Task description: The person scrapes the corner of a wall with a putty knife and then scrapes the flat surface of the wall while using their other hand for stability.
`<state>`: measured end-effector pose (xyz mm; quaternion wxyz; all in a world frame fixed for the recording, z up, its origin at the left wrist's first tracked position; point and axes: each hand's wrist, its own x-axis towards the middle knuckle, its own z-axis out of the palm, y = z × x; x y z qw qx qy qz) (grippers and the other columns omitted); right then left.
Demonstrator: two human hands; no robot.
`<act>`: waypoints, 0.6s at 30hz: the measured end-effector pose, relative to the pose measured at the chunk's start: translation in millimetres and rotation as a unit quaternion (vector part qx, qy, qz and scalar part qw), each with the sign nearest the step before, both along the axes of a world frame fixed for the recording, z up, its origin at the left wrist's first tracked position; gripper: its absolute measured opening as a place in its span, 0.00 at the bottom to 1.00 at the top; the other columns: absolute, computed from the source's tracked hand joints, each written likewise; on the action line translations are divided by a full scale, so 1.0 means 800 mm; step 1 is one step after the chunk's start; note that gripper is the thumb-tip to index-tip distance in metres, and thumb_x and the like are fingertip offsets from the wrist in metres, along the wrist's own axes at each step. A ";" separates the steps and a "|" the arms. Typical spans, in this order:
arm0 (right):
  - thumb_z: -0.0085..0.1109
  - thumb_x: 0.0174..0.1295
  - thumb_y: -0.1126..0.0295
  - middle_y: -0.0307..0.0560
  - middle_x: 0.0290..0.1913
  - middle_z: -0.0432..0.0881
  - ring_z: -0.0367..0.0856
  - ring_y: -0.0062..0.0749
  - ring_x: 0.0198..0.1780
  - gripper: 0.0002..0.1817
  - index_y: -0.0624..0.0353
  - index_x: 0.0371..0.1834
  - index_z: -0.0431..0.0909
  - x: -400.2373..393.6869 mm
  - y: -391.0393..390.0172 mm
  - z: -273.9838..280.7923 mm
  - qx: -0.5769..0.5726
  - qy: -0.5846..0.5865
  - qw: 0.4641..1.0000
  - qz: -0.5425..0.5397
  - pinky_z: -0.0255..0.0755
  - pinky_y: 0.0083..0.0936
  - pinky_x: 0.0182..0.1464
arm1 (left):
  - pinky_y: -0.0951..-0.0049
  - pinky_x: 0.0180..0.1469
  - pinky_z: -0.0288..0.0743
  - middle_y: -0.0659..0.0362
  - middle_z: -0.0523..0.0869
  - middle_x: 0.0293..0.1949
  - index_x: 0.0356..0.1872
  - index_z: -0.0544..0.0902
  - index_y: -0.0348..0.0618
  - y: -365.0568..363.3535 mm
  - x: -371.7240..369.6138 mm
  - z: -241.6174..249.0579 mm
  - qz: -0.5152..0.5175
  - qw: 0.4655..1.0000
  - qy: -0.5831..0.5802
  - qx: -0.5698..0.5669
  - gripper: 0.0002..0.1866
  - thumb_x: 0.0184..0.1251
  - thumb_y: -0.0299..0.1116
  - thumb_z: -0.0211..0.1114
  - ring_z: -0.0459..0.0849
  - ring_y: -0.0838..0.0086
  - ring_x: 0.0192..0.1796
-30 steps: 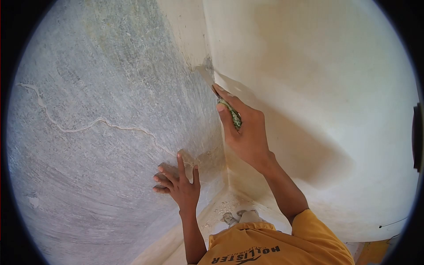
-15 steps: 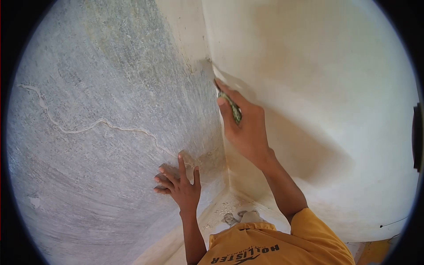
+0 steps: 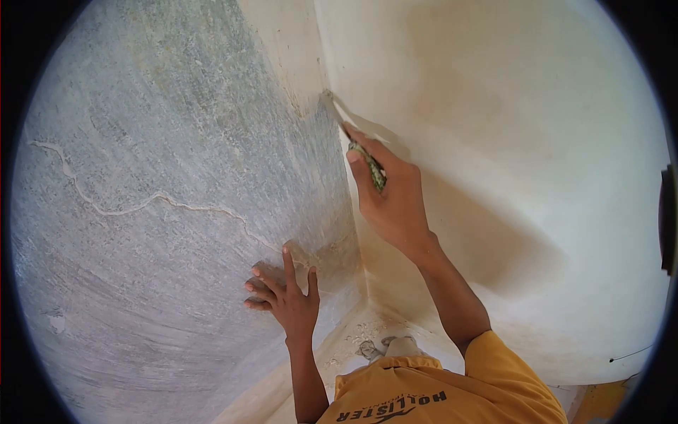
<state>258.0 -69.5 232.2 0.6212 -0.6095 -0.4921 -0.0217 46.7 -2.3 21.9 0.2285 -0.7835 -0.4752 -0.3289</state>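
Note:
My right hand [image 3: 390, 191] is closed around the green patterned handle of a scraper [image 3: 369, 167]. Its thin blade reaches up and left to the corner where two walls meet, at the edge of the bare grey patch. My left hand [image 3: 293, 304] rests on the grey scraped wall [image 3: 176, 162] with its fingers spread, holding nothing. One of its fingertips lies by the end of a long wavy crack [image 3: 162, 196] that crosses this wall. Part of the scraper's handle is hidden inside my fingers.
A smooth cream wall [image 3: 537, 141] stands to the right, with my arm's shadow on it. Crumbs of debris [image 3: 367, 328] lie on the floor in the corner, close to my shoes [image 3: 369, 351]. A dark object [image 3: 666, 219] shows at the far right edge.
The scraper's blade has shifted slightly up and left along the corner and now appears more edge-on. My left hand stays in the same place on the wall.

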 end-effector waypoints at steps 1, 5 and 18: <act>0.60 0.78 0.66 0.57 0.32 0.83 0.73 0.36 0.26 0.20 0.61 0.68 0.81 -0.005 -0.003 -0.005 0.005 0.002 1.000 0.003 0.73 0.28 0.36 | 0.22 0.70 0.03 0.33 0.25 0.85 0.86 0.59 0.66 -0.001 -0.001 0.001 0.000 1.000 0.001 -0.002 0.42 0.77 0.63 0.62 0.07 0.35 0.81; 0.60 0.78 0.65 0.55 0.30 0.81 0.69 0.33 0.25 0.20 0.59 0.68 0.82 0.003 0.006 0.007 0.032 0.017 0.999 -0.002 0.72 0.28 0.35 | 0.22 0.70 0.04 0.34 0.25 0.85 0.86 0.59 0.67 0.002 0.000 0.001 -0.008 1.000 -0.009 -0.002 0.42 0.77 0.63 0.62 0.08 0.36 0.81; 0.59 0.78 0.67 0.59 0.41 0.88 0.82 0.37 0.31 0.20 0.62 0.68 0.81 -0.008 0.008 -0.004 0.035 -0.002 0.999 -0.011 0.77 0.28 0.42 | 0.32 0.73 0.00 0.37 0.28 0.86 0.81 0.71 0.70 0.004 0.004 0.001 -0.005 0.999 -0.029 0.017 0.35 0.75 0.61 0.65 0.12 0.39 0.84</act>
